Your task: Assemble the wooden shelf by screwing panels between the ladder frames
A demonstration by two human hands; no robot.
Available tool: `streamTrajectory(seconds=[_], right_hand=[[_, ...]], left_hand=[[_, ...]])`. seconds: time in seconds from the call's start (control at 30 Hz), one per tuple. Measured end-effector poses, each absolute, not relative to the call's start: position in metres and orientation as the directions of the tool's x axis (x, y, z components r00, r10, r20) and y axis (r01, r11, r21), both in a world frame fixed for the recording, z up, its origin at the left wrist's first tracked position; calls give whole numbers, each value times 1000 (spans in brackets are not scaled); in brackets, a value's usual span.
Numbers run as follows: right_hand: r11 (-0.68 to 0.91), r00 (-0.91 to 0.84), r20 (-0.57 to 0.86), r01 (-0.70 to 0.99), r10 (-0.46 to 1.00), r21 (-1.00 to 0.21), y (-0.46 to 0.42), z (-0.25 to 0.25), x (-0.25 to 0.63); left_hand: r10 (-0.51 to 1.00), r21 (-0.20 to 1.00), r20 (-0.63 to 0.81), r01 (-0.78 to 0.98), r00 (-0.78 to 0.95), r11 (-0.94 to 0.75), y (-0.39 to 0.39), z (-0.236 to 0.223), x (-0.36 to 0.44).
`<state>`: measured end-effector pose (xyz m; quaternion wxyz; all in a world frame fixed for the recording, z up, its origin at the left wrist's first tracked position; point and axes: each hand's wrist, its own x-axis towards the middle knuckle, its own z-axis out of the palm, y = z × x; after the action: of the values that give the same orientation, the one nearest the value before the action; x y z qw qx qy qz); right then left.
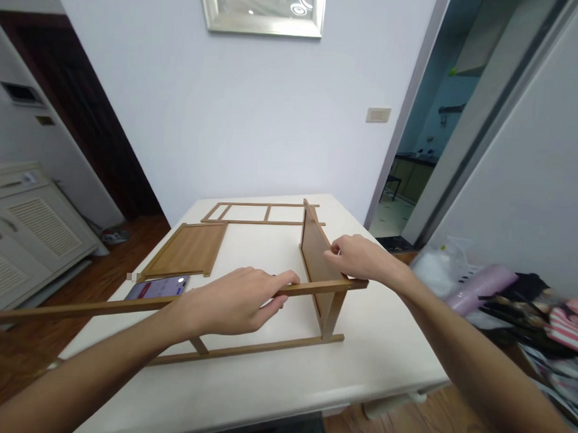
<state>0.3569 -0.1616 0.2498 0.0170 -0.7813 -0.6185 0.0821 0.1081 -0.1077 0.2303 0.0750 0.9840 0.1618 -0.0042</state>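
Note:
A ladder-like wooden side frame (pixel 319 287) stands on its long edge near the front of the table, its left end reaching out of view. My left hand (pixel 238 300) is closed over its upper rail, thumb on one side and fingers on the other. At the frame's right end, a wooden shelf panel (pixel 316 252) stands upright on edge, meeting the frame at roughly a right angle. My right hand (pixel 358 253) has its fingers curled over the panel's top edge close to that corner. Whether a fastener joins the two pieces is too small to tell.
On the white table (pixel 384 346) lie another wooden panel (pixel 186 247) at left and a second ladder-like frame (pixel 267 214) at the back. A phone (pixel 158 289) rests beside the flat panel. Bags and clothes (pixel 518 306) are piled at right; a white cabinet (pixel 32 226) stands left.

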Motion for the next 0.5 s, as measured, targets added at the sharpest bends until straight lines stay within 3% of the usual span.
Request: streamTrajectory(seconds=[0.2, 0.37, 0.5], right_hand=[[-245, 232, -135, 965, 963, -91, -159, 250, 359], [-242, 229, -181, 969, 957, -55, -149, 245, 370], [-287, 261, -218, 953, 940, -100, -140, 239, 378]], left_hand=[[305, 79, -24, 306, 952, -949, -110, 237, 107], [244, 111, -33, 246, 969, -963, -108, 246, 106], [258, 123, -54, 263, 965, -957, -104, 248, 106]])
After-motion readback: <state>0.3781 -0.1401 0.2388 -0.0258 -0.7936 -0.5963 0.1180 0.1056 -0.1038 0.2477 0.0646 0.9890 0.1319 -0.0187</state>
